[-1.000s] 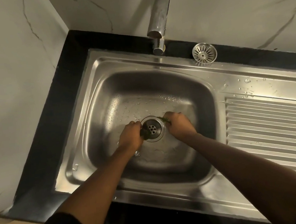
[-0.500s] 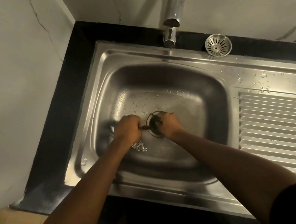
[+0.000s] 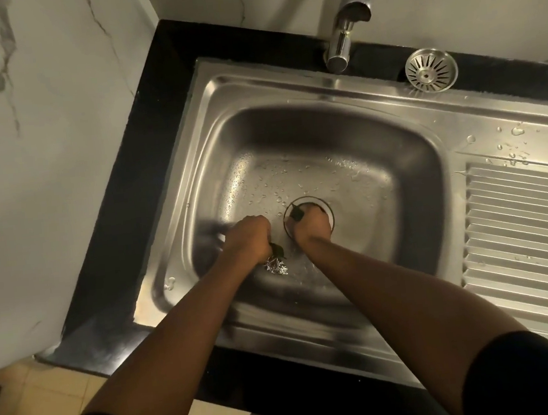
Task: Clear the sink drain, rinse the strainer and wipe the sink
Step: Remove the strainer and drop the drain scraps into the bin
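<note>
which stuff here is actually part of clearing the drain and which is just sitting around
Part of the job: drain, under the right hand; dark leafy scrap in the left hand; crumpled foil below it; strainer at the back edge; faucet; sink basin.
Just there: ribbed drainboard; black countertop; marble wall.

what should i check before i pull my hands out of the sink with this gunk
1. Strainer out of the drain, set behind the basin: ok.
2. Tap off, no stream: ok.
3. Right hand pinches a dark scrap at the drain: ok.
4. Left hand grips a leaf scrap: ok. Whether it also holds the foil below it: cannot tell.
5. Drain clear: cannot tell, the right hand covers it.
6. Basin wiped: not ok, droplets on it.
</note>
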`<state>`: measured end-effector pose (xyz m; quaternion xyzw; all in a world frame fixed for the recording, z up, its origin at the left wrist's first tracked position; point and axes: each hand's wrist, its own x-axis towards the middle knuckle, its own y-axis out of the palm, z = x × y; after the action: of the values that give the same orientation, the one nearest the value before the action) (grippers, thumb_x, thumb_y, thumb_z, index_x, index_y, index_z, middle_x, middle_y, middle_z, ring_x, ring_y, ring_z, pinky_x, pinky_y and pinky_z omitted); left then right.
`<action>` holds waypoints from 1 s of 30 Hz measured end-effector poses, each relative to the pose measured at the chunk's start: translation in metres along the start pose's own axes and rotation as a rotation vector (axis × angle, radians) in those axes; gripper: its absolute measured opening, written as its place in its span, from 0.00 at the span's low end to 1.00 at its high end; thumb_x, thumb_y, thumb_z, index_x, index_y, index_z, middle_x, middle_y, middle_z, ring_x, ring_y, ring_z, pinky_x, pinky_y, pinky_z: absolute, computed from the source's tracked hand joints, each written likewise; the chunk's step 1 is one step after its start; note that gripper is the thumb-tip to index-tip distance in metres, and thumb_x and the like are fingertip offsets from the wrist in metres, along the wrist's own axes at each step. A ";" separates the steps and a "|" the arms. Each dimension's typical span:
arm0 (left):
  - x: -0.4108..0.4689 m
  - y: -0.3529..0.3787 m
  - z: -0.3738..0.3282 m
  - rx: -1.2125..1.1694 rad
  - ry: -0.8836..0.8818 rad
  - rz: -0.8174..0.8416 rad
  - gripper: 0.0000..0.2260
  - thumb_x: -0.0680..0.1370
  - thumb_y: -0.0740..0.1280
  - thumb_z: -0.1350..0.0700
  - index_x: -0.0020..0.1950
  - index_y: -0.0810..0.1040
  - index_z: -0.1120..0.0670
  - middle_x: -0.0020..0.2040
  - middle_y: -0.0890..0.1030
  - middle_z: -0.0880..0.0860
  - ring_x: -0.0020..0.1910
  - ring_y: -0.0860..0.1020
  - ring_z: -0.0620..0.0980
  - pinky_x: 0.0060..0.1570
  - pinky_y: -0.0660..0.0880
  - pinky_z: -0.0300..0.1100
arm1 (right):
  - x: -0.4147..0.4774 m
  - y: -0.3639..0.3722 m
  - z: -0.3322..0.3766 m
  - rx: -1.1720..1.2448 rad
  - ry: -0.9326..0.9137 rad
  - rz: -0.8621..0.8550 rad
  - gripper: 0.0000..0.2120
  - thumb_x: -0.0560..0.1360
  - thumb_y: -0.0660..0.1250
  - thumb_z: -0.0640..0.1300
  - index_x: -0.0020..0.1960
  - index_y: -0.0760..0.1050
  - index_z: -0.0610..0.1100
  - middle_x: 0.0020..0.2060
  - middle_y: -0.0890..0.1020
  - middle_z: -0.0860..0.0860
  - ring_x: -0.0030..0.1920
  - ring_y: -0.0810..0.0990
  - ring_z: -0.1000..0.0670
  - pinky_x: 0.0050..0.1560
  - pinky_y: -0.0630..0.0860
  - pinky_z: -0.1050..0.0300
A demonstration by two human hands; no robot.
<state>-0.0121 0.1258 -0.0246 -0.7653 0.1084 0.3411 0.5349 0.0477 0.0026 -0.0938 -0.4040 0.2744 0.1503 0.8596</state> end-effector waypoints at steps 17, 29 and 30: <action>-0.005 0.028 0.003 0.183 0.103 0.008 0.12 0.77 0.70 0.61 0.60 0.79 0.54 0.60 0.81 0.58 0.58 0.82 0.60 0.48 0.73 0.46 | -0.034 -0.083 -0.008 0.170 -0.163 0.085 0.03 0.74 0.77 0.42 0.44 0.85 0.50 0.37 0.85 0.54 0.38 0.83 0.54 0.30 0.73 0.69; -0.010 0.030 -0.009 0.228 0.108 0.043 0.15 0.79 0.72 0.58 0.65 0.77 0.55 0.61 0.81 0.57 0.59 0.82 0.57 0.50 0.74 0.47 | -0.117 -0.149 -0.028 0.327 -0.215 0.103 0.00 0.76 0.77 0.43 0.47 0.86 0.47 0.39 0.89 0.50 0.42 0.89 0.47 0.47 0.87 0.52; -0.011 0.028 -0.011 0.216 0.105 0.032 0.15 0.78 0.73 0.58 0.64 0.78 0.55 0.60 0.81 0.57 0.58 0.82 0.57 0.48 0.73 0.46 | -0.123 -0.154 -0.029 0.344 -0.216 0.094 0.00 0.76 0.77 0.43 0.47 0.86 0.48 0.39 0.89 0.50 0.43 0.89 0.47 0.47 0.87 0.52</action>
<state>-0.0311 0.1020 -0.0362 -0.7183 0.1844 0.2954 0.6024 0.0127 -0.1215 0.0579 -0.2195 0.2207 0.1836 0.9324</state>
